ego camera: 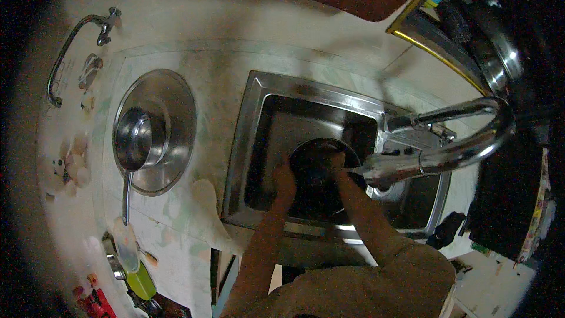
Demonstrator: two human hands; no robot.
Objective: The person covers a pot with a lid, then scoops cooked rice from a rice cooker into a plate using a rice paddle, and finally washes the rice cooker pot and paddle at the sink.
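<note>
A dark round pan or pot sits in the basin of a stainless steel sink. My left hand is at the left side of its rim; the shadow hides whether the fingers grip it. Over the inside of the vessel, near its upper right, is my right hand, its fingers bent and blurred; anything in them cannot be made out. The spray head of a chrome faucet hangs just right of my right hand, over the vessel's edge. What lies inside the vessel is too dark to tell.
Left of the sink, a saucepan with a long handle stands on a large round metal tray or basin. A second faucet is on the far left wall. A green container lies lower left. A dish rack is upper right.
</note>
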